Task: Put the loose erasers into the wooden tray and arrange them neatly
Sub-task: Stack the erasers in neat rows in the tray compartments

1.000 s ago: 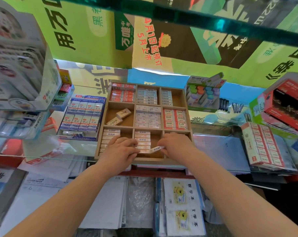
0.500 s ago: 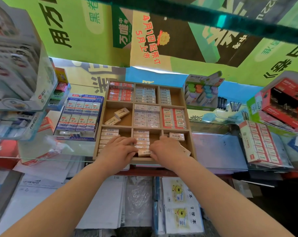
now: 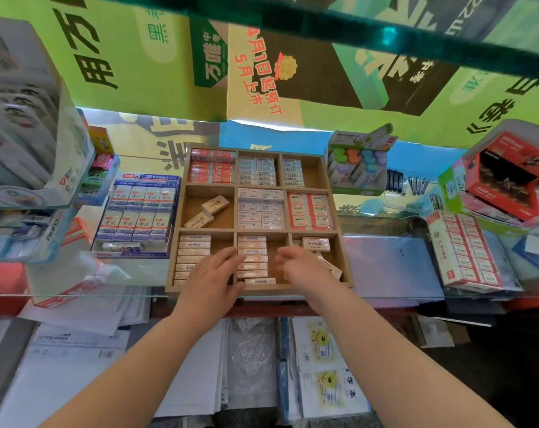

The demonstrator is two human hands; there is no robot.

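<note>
The wooden tray [image 3: 342, 242] has nine compartments and sits on the glass counter. A column of cream erasers [image 3: 252, 257] fills the left of the near middle compartment. My left hand [image 3: 211, 273] lies over the divider, fingertips touching that column's left side. Just right of the column hovers my right hand [image 3: 302, 267], fingers loosely spread and holding nothing. The near right compartment holds loose erasers [image 3: 316, 243], partly hidden by my right hand. Two loose erasers [image 3: 206, 211] lie askew in the middle left compartment.
A blue box of erasers [image 3: 138, 211] stands left of the tray. A red-and-white eraser box [image 3: 466, 251] lies to the right, a red box [image 3: 509, 174] behind it. A highlighter pack [image 3: 358, 162] stands at the back right. Papers lie under the glass.
My right hand set the eraser it pinched down at the near end of the middle column and has let go. My left hand stayed beside the column.
</note>
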